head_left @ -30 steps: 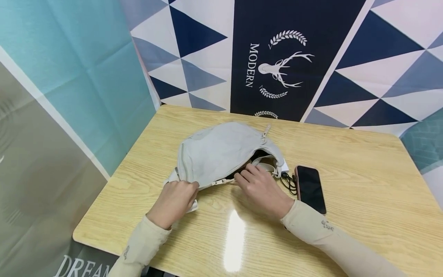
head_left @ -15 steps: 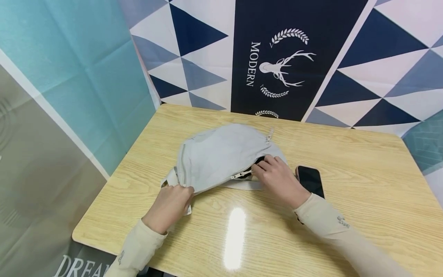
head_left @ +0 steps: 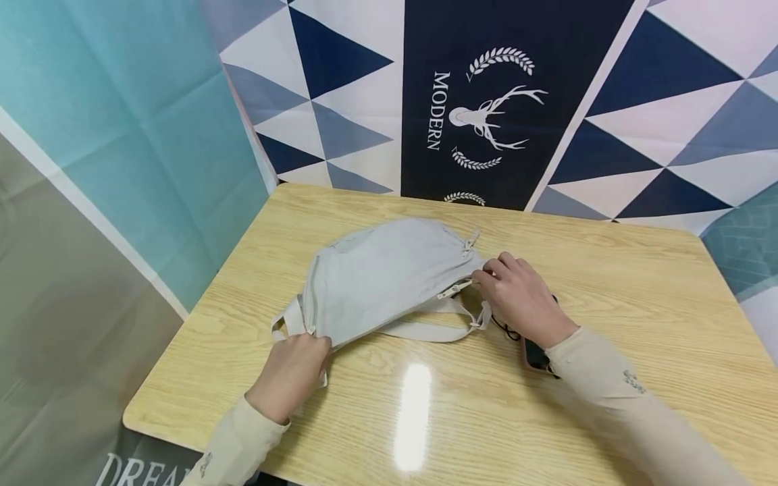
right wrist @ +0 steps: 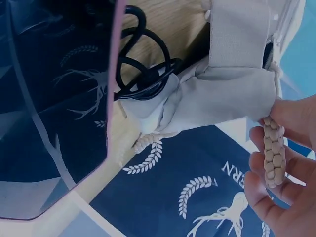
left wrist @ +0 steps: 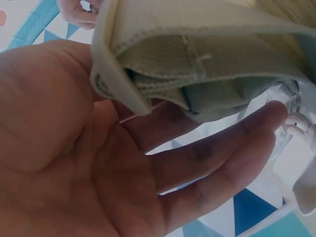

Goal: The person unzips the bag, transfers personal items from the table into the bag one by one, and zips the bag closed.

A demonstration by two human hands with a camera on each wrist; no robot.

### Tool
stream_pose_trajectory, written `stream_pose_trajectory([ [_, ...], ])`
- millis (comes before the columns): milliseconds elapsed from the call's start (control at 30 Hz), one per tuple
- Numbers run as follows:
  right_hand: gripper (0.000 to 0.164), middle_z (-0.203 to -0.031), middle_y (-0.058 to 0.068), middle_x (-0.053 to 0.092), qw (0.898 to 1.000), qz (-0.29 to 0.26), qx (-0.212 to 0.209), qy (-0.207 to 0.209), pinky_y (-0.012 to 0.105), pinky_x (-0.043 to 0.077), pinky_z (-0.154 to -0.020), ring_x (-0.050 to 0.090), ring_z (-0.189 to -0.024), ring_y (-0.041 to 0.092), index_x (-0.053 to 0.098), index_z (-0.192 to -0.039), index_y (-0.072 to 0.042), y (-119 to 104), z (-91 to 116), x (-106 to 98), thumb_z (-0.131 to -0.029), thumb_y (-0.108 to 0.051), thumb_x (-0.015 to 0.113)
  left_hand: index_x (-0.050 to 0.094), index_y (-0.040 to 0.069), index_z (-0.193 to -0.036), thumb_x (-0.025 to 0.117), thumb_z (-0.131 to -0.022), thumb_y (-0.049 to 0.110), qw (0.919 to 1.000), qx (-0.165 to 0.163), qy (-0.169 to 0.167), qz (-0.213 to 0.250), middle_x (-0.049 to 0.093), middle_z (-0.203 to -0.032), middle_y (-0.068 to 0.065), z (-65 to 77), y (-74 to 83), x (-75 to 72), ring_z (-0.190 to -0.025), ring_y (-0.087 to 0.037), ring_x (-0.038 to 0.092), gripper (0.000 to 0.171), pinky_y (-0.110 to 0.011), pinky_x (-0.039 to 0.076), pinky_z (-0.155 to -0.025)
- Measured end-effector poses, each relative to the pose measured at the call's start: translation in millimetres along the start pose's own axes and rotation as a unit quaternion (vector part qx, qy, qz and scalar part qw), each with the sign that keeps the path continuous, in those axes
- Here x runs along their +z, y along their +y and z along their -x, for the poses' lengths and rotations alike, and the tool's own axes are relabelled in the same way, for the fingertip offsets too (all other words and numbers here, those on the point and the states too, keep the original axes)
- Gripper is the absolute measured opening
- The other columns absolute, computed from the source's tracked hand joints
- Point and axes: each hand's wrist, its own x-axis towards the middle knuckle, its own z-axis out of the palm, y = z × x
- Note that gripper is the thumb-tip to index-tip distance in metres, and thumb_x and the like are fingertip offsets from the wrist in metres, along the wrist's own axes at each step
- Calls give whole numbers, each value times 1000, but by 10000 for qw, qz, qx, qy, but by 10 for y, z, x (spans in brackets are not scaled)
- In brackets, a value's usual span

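your right hand (head_left: 527,297) has slid farther right along the near edge of the pale grey fabric bag (head_left: 383,277), taking the cream zip slider (head_left: 452,290) with it, and more of the pale webbing strap (head_left: 425,333) now shows below. the gap in the seam looks shorter, so the zip seems mostly drawn across, with a little left toward the bag's right end. that right hand has thumb and curled fingers about the beige braided zip pull (right wrist: 274,153); your left hand (head_left: 288,371) grips the bag's near left corner, its outer fingers fairly straight in the left wrist view, the thumb's tip hidden. the bag lies left of centre on the wood-grain table (head_left: 638,290). your right arm partly covers the black-screened phone (head_left: 535,356), with the looped black cable (head_left: 506,329) just beside it.
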Motion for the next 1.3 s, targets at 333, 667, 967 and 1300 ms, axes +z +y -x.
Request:
stream_pose_trajectory([
  [333, 12, -93, 15, 68, 9984, -22, 561, 38, 44, 48, -66, 58, -83, 31, 73, -97, -2, 309, 164, -256, -86, -5, 76, 55, 7, -61, 74, -79, -8, 10000, 9, -40, 16, 48, -50, 0, -28, 49, -47, -45, -8, 37, 30, -23, 34, -39],
  [667, 10, -89, 14, 68, 9968, 37, 737, 298, 45, 48, -65, 59, -78, 32, 73, -95, -2, 479, 273, -399, -86, -6, 74, 53, 8, -62, 73, -81, -7, 9994, 226, -123, 229, 49, -51, 0, -142, 153, -54, -45, -7, 39, 32, -24, 36, -39],
  [967, 13, -81, 9, 64, 9960, -303, 776, 308, 44, 51, -68, 60, -73, 24, 72, -90, -1, 96, 318, -500, -87, -14, 71, 61, 8, -83, 75, -89, 20, 9887, 1464, 50, -305, 60, -69, -5, -630, 511, -296, -61, -19, 59, 20, -31, 49, -51],
  [1300, 12, -80, 8, 64, 9965, -316, 752, 193, 44, 52, -67, 61, -72, 23, 72, -89, -2, -130, 455, -452, -85, -14, 73, 64, 3, -127, 60, -98, 46, 9567, 2150, 213, -1951, 69, -117, -13, -1537, 1007, 166, -107, -25, 67, 52, -33, 57, -82],
])
